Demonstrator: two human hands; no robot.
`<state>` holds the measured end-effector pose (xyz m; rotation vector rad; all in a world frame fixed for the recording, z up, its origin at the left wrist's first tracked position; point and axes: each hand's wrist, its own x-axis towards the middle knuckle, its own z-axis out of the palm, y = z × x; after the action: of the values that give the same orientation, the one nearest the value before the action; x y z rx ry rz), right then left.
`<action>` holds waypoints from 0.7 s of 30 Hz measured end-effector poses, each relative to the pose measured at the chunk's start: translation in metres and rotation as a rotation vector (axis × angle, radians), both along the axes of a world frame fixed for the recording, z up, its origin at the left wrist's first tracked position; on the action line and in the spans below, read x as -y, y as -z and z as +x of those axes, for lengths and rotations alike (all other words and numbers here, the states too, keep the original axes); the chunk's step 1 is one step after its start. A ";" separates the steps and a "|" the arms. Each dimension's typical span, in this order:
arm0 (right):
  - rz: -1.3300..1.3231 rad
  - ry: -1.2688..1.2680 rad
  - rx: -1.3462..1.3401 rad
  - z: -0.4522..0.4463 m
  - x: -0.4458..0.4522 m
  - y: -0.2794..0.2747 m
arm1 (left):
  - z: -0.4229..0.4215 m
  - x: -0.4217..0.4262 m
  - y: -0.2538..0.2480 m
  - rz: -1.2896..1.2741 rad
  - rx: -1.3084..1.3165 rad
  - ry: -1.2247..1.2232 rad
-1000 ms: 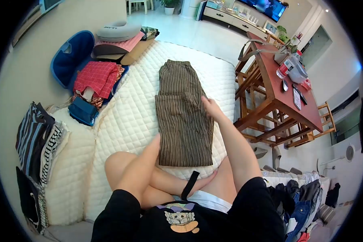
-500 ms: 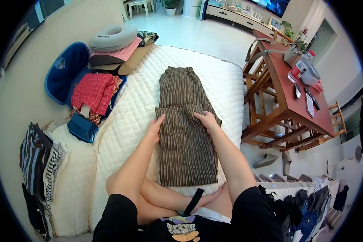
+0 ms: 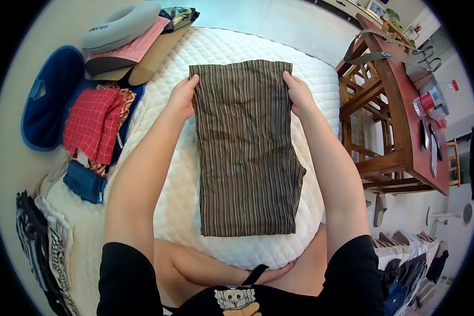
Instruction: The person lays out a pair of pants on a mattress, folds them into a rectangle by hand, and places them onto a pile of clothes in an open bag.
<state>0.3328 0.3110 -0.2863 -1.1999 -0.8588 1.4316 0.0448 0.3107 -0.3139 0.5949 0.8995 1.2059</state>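
A pair of brown striped trousers (image 3: 246,152) lies folded on the white quilted mattress (image 3: 226,45) in front of my crossed legs. My left hand (image 3: 183,96) pinches the far left corner of the fabric, thumb on top. At the far right corner my right hand (image 3: 300,95) grips the cloth the same way. The far edge is stretched fairly straight between both hands. Along the right side, a pointed bit of the trousers sticks out. The fingers under the cloth are mostly hidden.
To the left lie a red checked garment (image 3: 94,124), a blue folded bundle (image 3: 84,181) and stacked clothes (image 3: 42,237). Behind them sits a grey ring-shaped cushion (image 3: 121,27). A wooden table (image 3: 387,73) with a bottle (image 3: 429,101) stands on the right. Clothes hang lower right.
Both hands have moved away from my body, carrying the held trouser edge to the far end. The upper layer now covers the section that lay exposed beyond it. My view has shifted too.
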 end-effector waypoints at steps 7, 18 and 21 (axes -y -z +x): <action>-0.154 0.058 0.076 0.009 -0.050 0.079 | -0.002 -0.052 0.055 -0.339 -0.067 0.003; 1.121 -0.418 1.222 -0.107 0.051 0.061 | 0.003 -0.033 0.050 -0.211 -0.253 -0.029; 0.481 -0.269 1.529 -0.038 0.018 0.083 | 0.003 -0.044 0.073 -0.159 -0.187 -0.121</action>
<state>0.2947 0.2933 -0.3694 -1.7185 -2.2649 0.1551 0.0475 0.3544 -0.3872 0.5371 1.1916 1.1867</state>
